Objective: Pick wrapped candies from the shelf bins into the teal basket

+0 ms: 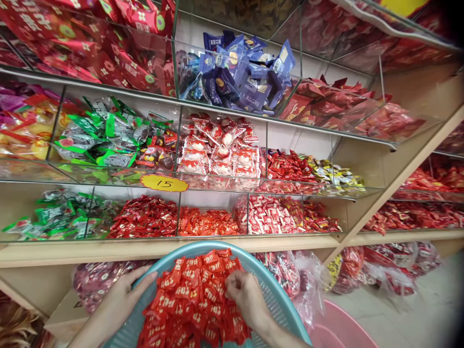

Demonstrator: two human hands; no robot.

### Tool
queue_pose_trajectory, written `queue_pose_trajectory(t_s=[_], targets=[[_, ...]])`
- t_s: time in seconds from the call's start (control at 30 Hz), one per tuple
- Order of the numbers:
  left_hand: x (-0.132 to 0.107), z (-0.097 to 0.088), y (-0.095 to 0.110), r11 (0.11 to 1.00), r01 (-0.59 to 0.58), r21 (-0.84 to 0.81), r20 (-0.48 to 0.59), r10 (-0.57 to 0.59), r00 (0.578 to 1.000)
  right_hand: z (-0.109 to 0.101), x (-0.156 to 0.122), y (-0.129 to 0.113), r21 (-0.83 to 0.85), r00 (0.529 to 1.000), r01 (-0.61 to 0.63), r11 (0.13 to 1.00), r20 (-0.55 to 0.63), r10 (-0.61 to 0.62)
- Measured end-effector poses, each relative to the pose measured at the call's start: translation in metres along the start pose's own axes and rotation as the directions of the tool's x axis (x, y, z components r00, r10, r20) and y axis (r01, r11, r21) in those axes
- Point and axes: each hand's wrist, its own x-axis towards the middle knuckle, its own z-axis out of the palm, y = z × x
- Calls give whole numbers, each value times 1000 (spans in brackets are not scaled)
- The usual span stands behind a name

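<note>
Left hand [125, 295] grips the left rim of the teal basket [270, 286], fingers laid fairly flat over it. Right hand [247, 294] is down in the red candy packets [192, 302] heaped inside, fingers curled and pinching a few, just below the candy shelves [217, 244].

wooden shelves [108, 250] | blue packets [242, 72] top row | yellow tag "15" [164, 183] mid row | pink tub [337, 328] on floor

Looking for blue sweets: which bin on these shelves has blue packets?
The middle bin on the upper shelf, right of the red flowered packs. Only its packets are blue; no other bin shows blue.
</note>
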Motion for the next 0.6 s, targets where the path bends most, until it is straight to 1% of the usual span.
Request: queue_pose_trajectory(t_s=[0.23, 0.33, 0.4, 0.5, 0.57, 0.6], targets=[[-2, -1, 12, 998, 21, -54, 17, -20, 1000, -1, -2, 0, -14, 999, 3, 1000, 37, -2], [-2, -1, 11, 998, 22, -61, -17, -23, 1000, -6, -2, -2, -61, 999, 14, 998, 35, -12], [-2, -1, 8, 998, 17, -53, -27, -19, 999, -13, 1, -10, -85, 999, 49, 995, 9, -48], [-1, -1, 6, 999, -2, -36, 17, 2, 1000, -29, 21, -36, -88, 987, 157, 984, -32, -160], [-1, -1, 7, 999, -7, -36, 56, 9, 998, -38, 46, -55, -116, 968, 245, 962, -32, -250], [-1, -1, 9, 999, -7, -43, 71, 10, 997, -41, 61, -64, -165, 957, 286, 944, -9, -291]])
